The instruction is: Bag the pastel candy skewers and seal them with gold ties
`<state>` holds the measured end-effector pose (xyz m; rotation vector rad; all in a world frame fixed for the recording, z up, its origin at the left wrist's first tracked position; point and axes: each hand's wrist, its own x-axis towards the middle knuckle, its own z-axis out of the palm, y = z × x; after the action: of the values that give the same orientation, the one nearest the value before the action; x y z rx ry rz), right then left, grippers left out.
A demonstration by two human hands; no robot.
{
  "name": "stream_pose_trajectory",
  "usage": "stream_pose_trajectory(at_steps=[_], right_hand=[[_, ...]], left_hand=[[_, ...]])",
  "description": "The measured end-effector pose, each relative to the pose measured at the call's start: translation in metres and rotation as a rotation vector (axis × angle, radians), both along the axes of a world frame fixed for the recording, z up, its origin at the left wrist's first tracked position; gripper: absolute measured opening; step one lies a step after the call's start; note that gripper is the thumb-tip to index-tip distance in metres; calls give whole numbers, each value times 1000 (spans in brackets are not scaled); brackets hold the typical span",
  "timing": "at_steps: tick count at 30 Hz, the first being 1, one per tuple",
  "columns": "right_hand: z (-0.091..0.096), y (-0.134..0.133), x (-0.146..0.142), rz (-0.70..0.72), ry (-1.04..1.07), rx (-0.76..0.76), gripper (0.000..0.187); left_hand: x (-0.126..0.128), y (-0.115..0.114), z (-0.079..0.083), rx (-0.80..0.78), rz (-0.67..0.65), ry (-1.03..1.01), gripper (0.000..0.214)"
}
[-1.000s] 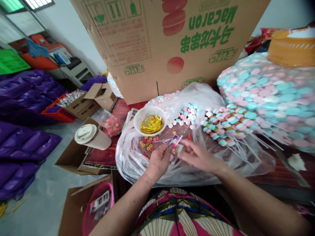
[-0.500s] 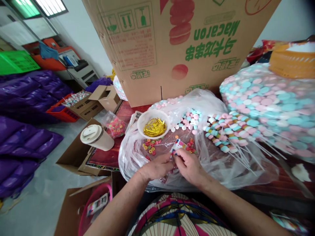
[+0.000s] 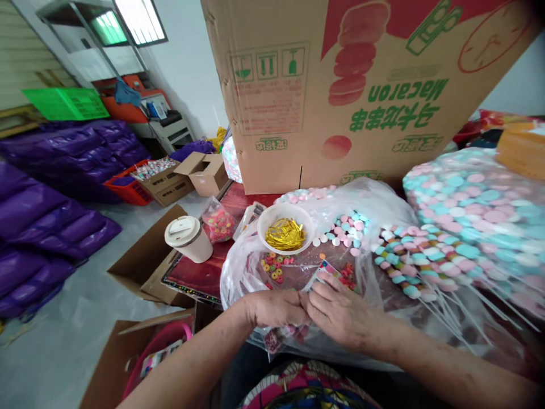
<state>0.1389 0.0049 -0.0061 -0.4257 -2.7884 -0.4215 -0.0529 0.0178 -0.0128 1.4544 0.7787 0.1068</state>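
My left hand [image 3: 279, 309] and my right hand [image 3: 340, 311] meet over the near part of the plastic sheet, fingers closed. Between them they grip a small printed packet [image 3: 324, 268]; its white, colourful top shows beyond my right knuckles, and the rest is hidden. Under my left hand lies a packet with pink contents [image 3: 273, 339], partly covered. Red ring candies [image 3: 348, 275] lie just past my right hand. Yellow, green and red ring candies [image 3: 275, 267] are spread beyond my left. A white bowl [image 3: 260, 230] holds gold twist ties [image 3: 286, 234].
Candy skewers on white sticks [image 3: 426, 255] lie at right before a large bag of pastel candies [image 3: 472, 199]. A big cardboard carton [image 3: 281, 165] stands behind. To the left are a lidded cup [image 3: 189, 241], a bag of ring candies [image 3: 219, 221] and a pink basin [image 3: 134, 372] below the table.
The view has swung, so the scene sits further right. My hands have come closer to me and pressed together, and my right hand has turned knuckles up, covering more of the packet.
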Motion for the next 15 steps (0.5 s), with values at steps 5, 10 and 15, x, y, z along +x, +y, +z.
stream_pose_trajectory(at_steps=[5, 10, 15], right_hand=[[-13, -9, -17, -215, -4, -419, 17], [1, -2, -33, -508, 351, -1722, 35], [24, 64, -50, -499, 178, -1717, 31]], left_hand=[[-10, -5, 23, 432, -213, 260, 19], [-18, -31, 15, 1169, 34, 474, 18], [-41, -42, -8, 1118, 549, 209, 23]])
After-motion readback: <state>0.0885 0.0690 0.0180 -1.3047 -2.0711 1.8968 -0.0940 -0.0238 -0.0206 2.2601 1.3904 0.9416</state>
